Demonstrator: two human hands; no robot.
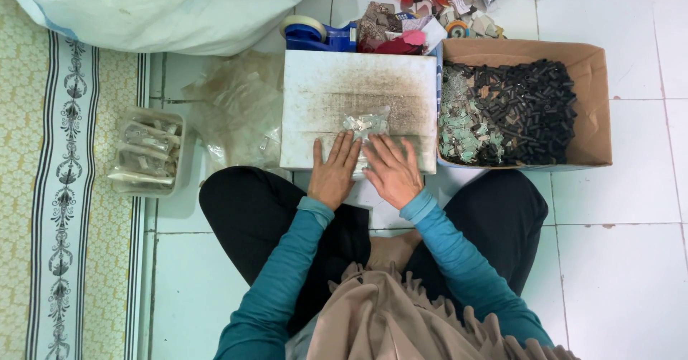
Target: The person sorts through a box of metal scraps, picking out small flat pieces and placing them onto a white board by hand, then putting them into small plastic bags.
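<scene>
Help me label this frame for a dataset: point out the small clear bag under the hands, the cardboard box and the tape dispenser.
small clear bag [366, 123], head view, upper half holding pale pieces.
cardboard box [594, 109], head view, bare right inner wall.
tape dispenser [313, 35], head view, blue body.

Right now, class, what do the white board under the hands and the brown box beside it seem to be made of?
White board: probably painted wood or foam, matt, smudged with dark grime. Brown box: corrugated cardboard, dull tan, with folded flaps. Both hands, left hand and right hand, lie flat on the board.
</scene>
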